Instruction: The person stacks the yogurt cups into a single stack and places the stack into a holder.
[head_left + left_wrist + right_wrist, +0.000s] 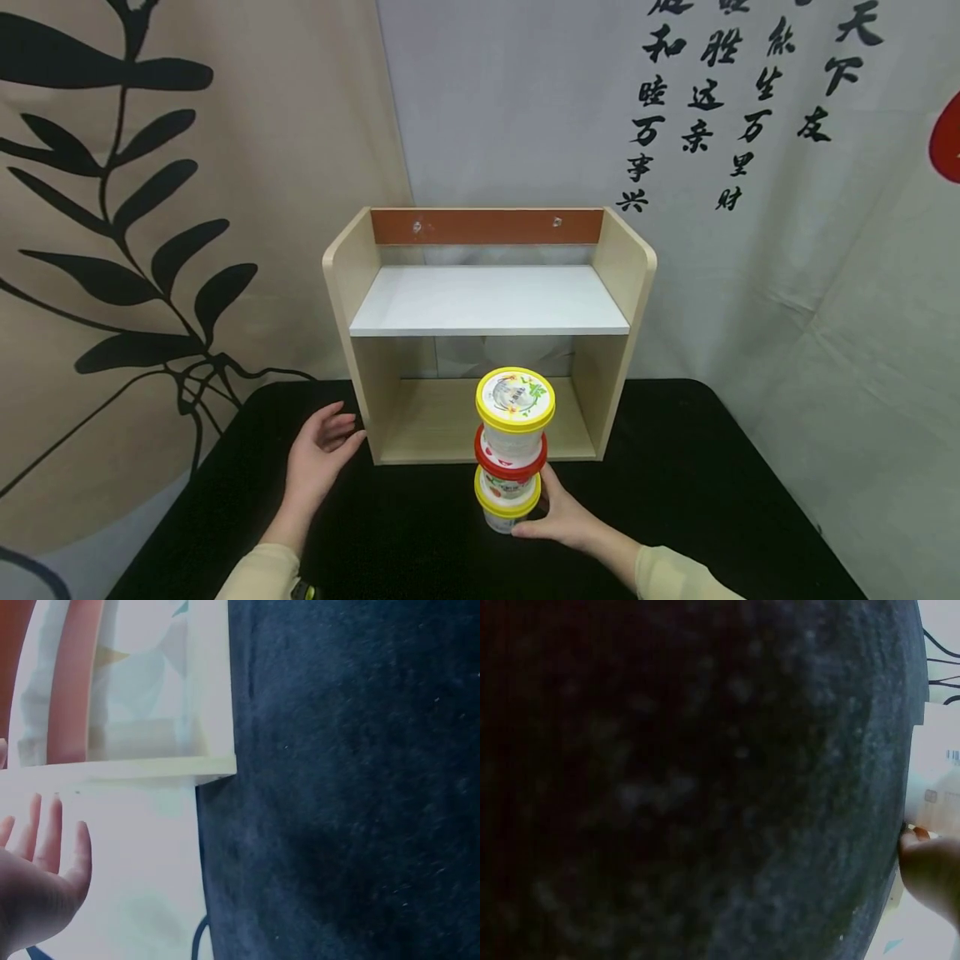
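Note:
Three round tubs stand stacked on the black table [420,533], in front of the shelf unit [487,302]. The top tub [516,398] has a yellow lid with a printed white centre; beneath it is a red-lidded tub [512,468]. Lowest is another yellow-lidded tub [501,523], which my right hand [564,518] grips from the right, thumb in front near its base and fingers partly hidden behind. My left hand [318,458] holds nothing, its fingers loosely bent beside the shelf's left panel. The left wrist view also shows this hand [41,892] beside the panel.
The two-tier shelf has a white upper board [487,300], a brown back strip [487,227] and a pale wood bottom board [431,425]. Behind the table hang cloth curtains [510,125] with a printed plant and black writing.

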Tool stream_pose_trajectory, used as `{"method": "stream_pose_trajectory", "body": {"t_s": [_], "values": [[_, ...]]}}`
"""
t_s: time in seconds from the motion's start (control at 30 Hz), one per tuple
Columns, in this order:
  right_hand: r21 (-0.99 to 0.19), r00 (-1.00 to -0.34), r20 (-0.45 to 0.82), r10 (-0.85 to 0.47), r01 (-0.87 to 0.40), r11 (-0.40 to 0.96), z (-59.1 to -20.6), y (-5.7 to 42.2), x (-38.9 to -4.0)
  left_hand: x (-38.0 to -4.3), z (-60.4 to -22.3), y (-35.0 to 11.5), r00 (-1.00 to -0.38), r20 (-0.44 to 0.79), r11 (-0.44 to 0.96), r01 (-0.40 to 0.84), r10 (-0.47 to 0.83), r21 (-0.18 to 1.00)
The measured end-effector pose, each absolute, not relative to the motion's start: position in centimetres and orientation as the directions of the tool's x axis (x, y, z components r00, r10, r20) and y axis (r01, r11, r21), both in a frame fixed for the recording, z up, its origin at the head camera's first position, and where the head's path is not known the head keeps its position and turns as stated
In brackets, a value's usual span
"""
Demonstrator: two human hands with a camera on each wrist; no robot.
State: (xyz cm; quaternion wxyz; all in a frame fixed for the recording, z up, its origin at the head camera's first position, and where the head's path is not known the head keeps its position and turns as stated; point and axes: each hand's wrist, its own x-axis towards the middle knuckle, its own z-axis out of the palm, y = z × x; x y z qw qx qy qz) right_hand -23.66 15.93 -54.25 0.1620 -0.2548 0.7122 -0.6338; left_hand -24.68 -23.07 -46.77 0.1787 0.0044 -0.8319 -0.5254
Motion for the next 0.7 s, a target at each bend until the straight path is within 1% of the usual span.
{"method": "stream_pose_trajectory", "body": {"t_s": [0.2,0.43,0.7], "values": [[-0.982,-0.823,0.111,-0.557,-0.178,0.067,-54.2,15.6,-23.8,-25.2,-46.2,-23.3,-0.927,0.314,0.418,0.207,-0.206,0.884],[-0.979,-0.835,0.112,-0.538,-0.185,0.084,-54.3,15.5,-24.0,-25.8,-45.8,-23.2,-0.916,0.336,0.418,0.223,-0.219,0.881],[-0.974,-0.840,0.154,-0.520,-0.217,0.061,-54.5,15.1,-24.0,-26.4,-45.7,-22.9,-0.922,0.334,0.367,0.247,-0.196,0.897]]}}
